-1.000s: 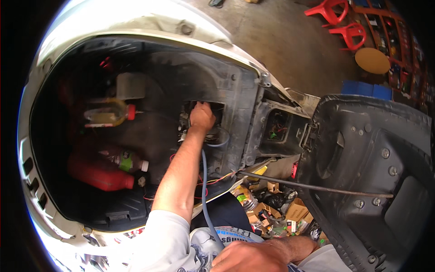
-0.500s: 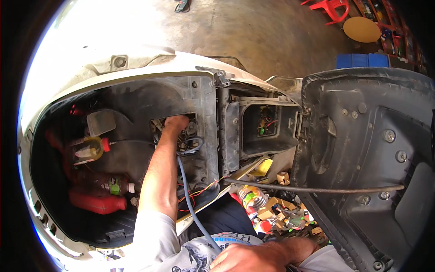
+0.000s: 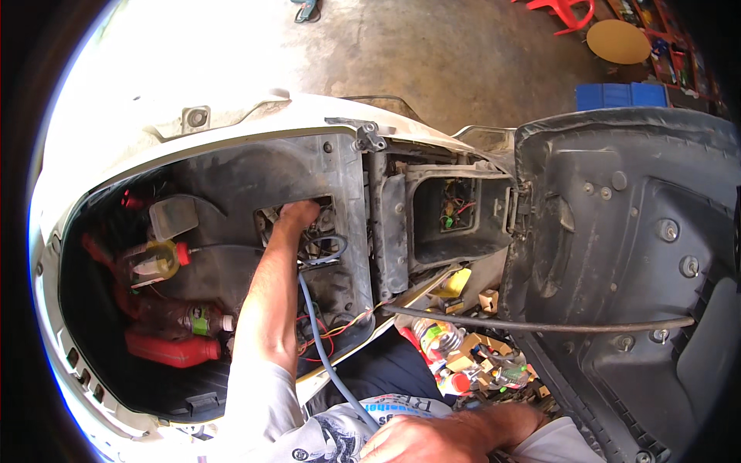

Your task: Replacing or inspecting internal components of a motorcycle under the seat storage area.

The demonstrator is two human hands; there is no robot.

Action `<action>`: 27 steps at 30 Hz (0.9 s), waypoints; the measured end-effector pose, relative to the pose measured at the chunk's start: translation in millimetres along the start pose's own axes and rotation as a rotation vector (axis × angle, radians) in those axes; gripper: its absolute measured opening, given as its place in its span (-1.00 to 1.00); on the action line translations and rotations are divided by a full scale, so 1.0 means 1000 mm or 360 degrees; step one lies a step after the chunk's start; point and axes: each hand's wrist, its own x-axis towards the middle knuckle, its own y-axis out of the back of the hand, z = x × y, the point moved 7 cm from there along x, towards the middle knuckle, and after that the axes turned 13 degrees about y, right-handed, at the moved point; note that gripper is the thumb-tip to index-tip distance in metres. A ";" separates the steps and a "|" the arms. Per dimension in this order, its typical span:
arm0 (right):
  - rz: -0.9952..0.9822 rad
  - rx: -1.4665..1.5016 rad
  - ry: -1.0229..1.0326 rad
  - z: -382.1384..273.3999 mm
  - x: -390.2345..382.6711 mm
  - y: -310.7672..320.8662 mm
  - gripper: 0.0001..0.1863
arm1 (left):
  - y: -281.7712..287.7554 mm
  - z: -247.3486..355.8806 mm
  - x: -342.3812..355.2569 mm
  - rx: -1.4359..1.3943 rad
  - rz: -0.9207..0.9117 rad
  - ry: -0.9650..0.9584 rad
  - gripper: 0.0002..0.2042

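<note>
My left hand (image 3: 299,214) reaches down into a square opening (image 3: 333,220) in the floor of a scooter's black under-seat compartment (image 3: 231,162). Its fingers are hidden among the parts there. A grey-blue hose (image 3: 315,309) loops out of the opening beside my wrist and runs down toward my chest. There my right hand (image 3: 428,440) is closed round the hose, its fingertips partly cut off by the lower edge. Red and yellow wires (image 3: 340,328) hang over the compartment's near rim.
Left in the compartment lie a yellow-liquid bottle (image 3: 158,262) with a tube, a clear bottle (image 3: 193,318) and a red bottle (image 3: 174,349). A dark hose (image 3: 540,324) stretches across to the raised seat (image 3: 617,231). Bottles and boxes (image 3: 475,355) crowd the near floor.
The view has shifted slightly. My left hand stays in the opening and my right hand stays at the hose; nothing else has visibly moved.
</note>
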 end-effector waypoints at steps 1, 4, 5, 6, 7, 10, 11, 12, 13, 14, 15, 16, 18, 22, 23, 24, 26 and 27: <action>-0.0006 -0.0014 -0.0001 0.001 0.000 -0.001 -0.76 | 0.003 0.006 -0.007 0.0018 0.0118 -0.0064 -0.57; 0.0011 0.0011 -0.0010 0.005 0.000 -0.004 -0.75 | 0.006 0.012 -0.019 0.0173 0.0227 -0.0189 -0.60; 0.0010 0.0025 -0.0012 0.007 0.000 -0.007 -0.75 | 0.004 0.011 -0.023 0.0310 0.0220 -0.0258 -0.62; 0.0014 0.0047 -0.0015 0.008 0.001 -0.009 -0.74 | 0.004 0.007 -0.026 0.0312 0.0218 -0.0245 -0.62; 0.0021 0.0064 -0.0021 0.010 0.001 -0.011 -0.74 | 0.013 0.003 -0.031 -0.0067 0.0332 -0.0206 -0.64; 0.0013 0.0043 0.0046 0.014 -0.002 -0.015 -0.73 | 0.024 -0.006 -0.040 -0.0543 0.0435 -0.0116 -0.68; 0.0019 0.0044 0.0040 0.014 -0.001 -0.016 -0.73 | 0.026 -0.008 -0.040 -0.0639 0.0431 -0.0072 -0.71; -0.0006 0.0055 0.0014 0.015 0.001 -0.018 -0.73 | 0.024 -0.017 -0.038 -0.0634 0.0438 -0.0056 -0.71; -0.0030 0.0065 -0.0013 0.016 0.003 -0.021 -0.72 | 0.024 -0.026 -0.037 -0.0729 0.0459 -0.0050 -0.73; -0.0033 0.0081 -0.0013 0.016 0.002 -0.024 -0.72 | 0.023 -0.035 -0.036 -0.0824 0.0480 -0.0045 -0.74; -0.0029 0.0093 -0.0025 0.018 0.001 -0.024 -0.72 | 0.019 -0.039 -0.033 -0.0822 0.0480 -0.0036 -0.74; -0.0026 0.0085 -0.0039 0.018 0.001 -0.026 -0.71 | 0.016 -0.034 -0.029 -0.0811 0.0465 -0.0053 -0.76; -0.0037 0.0046 -0.0045 0.018 0.002 -0.028 -0.71 | 0.008 -0.029 -0.025 -0.0809 0.0445 -0.0078 -0.77; -0.0078 0.0049 0.0028 0.020 0.000 -0.037 -0.71 | 0.010 -0.037 -0.027 -0.0454 0.0670 -0.0514 -0.81; -0.0085 0.0061 0.0030 0.020 0.000 -0.040 -0.71 | 0.011 -0.039 -0.028 -0.0398 0.0666 -0.0585 -0.82; -0.0079 0.0093 0.0028 0.020 0.000 -0.043 -0.71 | 0.013 -0.047 -0.029 -0.0392 0.0677 -0.0571 -0.82; -0.0054 0.0077 0.0006 0.022 -0.002 -0.039 -0.71 | 0.009 -0.032 -0.030 -0.0497 0.0341 -0.0375 -0.80; -0.0051 0.0071 -0.0031 0.022 -0.001 -0.037 -0.70 | 0.015 -0.019 -0.037 -0.0505 0.0333 -0.0386 -0.80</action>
